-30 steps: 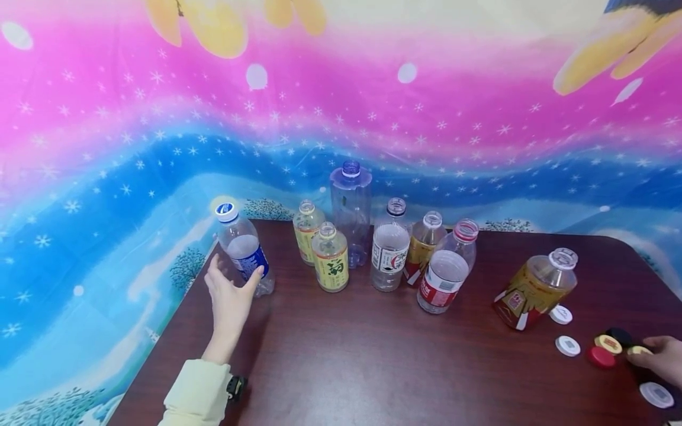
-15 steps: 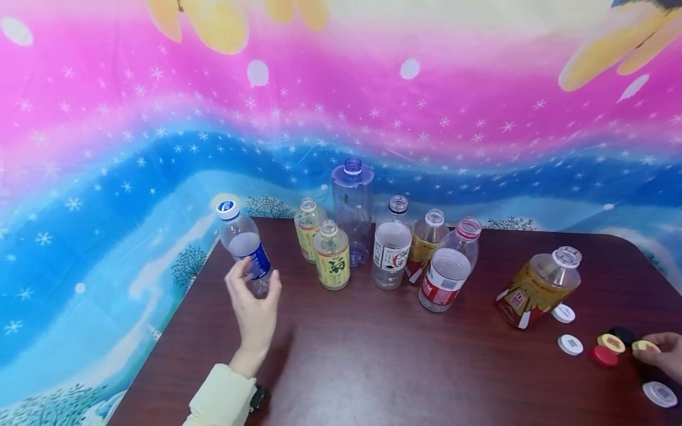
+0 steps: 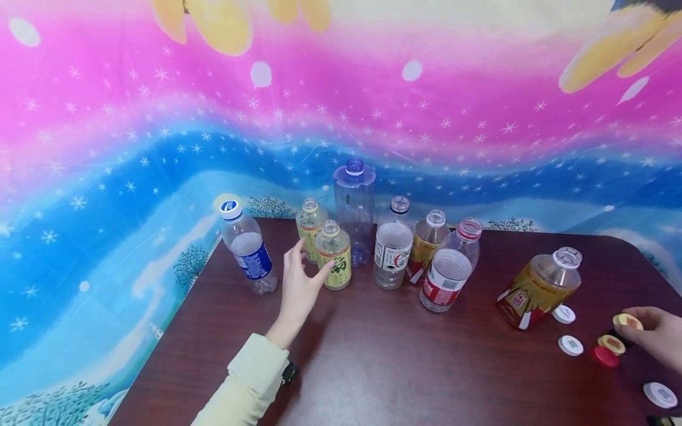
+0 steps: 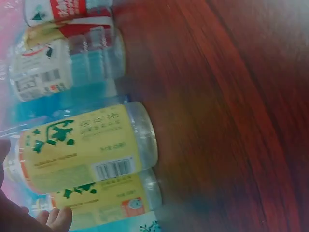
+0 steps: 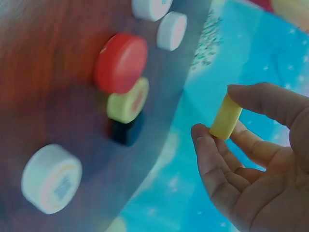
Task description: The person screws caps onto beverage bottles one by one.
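Observation:
My left hand [image 3: 301, 284] reaches to the front yellow-labelled bottle [image 3: 334, 263], which stands uncapped. Its thumb overlaps the label in the head view, and the fingers are spread at the bottle's left side. Close behind stands a second, similar yellow-labelled bottle [image 3: 309, 222], also without a cap. At the table's right, my right hand [image 3: 658, 334] pinches a yellow bottle cap [image 5: 226, 117] between thumb and fingertips, lifted off the table. Below it lie another yellow cap [image 5: 128, 101], a red cap [image 5: 120, 63] and a black cap [image 5: 127, 129].
A blue-labelled bottle [image 3: 250, 254] with a white cap stands at left. Uncapped behind and right are a tall purple bottle [image 3: 354, 207], a white-labelled bottle [image 3: 393, 254], a red-labelled bottle [image 3: 444, 278] and gold-labelled bottles [image 3: 533, 290]. White caps [image 3: 571, 345] lie at right.
My left hand has moved right, away from the blue-labelled bottle to the front yellow-labelled one. My right hand has lifted the yellow cap and shifted slightly left and away from me.

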